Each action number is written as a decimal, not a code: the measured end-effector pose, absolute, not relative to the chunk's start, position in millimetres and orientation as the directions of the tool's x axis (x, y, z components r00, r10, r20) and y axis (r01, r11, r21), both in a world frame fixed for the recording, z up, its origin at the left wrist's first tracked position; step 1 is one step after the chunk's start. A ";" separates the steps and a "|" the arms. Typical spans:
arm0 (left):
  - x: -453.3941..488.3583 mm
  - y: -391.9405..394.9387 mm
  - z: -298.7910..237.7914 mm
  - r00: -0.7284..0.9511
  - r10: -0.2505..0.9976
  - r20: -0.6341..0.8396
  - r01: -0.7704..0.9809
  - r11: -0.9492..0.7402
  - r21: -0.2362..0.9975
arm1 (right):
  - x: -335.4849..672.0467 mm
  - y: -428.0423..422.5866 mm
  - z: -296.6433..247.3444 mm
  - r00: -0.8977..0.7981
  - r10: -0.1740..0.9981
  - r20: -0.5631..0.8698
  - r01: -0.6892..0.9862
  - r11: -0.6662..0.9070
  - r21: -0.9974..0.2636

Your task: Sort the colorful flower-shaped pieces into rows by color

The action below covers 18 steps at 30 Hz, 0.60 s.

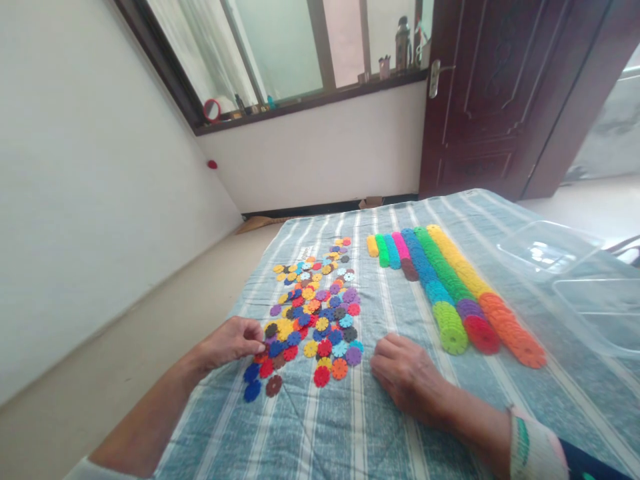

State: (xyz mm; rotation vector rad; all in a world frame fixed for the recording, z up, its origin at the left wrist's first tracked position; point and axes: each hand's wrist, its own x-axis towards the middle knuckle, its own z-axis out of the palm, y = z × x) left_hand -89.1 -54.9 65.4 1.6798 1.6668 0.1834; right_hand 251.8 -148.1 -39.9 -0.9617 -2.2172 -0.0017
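A loose spread of notched, flower-shaped plastic discs [323,325] in many colours lies on the striped bed sheet [310,427]. At its left edge my left hand [239,341] is closed in a pinch, thumb and forefinger on the rim of a reddish disc. Blue discs [252,391] and a brown disc [274,385] lie just below it. Right of the spread, my right hand [407,373] rests on the sheet with its fingers curled under; whether they hold anything is hidden. Beyond it, overlapping discs run in colour-sorted rows, including a green row [443,260] and an orange stretch [513,333].
Two clear plastic containers [550,241] [600,287] sit at the bed's right side. A white wall [75,167] rises on the left, with floor between it and the bed. Behind are a window sill [310,100] with small items and a dark red door [480,100].
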 end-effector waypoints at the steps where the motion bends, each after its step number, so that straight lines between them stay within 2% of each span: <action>1: -86.4 -54.0 69.8 0.160 0.900 -0.405 0.792 0.128 0.597 | 251.3 -147.6 -40.0 -0.472 0.641 0.605 0.643 0.720 -0.262; 6: -44.9 -44.5 83.2 0.282 0.888 -0.364 0.749 0.033 0.661 | 248.4 -144.2 -40.7 -0.491 0.656 0.573 0.666 0.707 -0.239; 12: 58.4 -22.3 60.9 0.493 0.855 -0.160 0.628 -0.223 0.745 | 246.7 -140.6 -40.9 -0.513 0.653 0.557 0.679 0.706 -0.203; 14: 94.9 -12.8 48.2 0.520 0.852 -0.064 0.559 -0.283 0.780 | 246.5 -139.5 -42.1 -0.510 0.646 0.568 0.679 0.708 -0.195; 18: 156.0 6.2 29.0 0.541 0.837 0.085 0.518 -0.411 0.750 | 245.9 -137.8 -44.4 -0.509 0.645 0.570 0.680 0.707 -0.194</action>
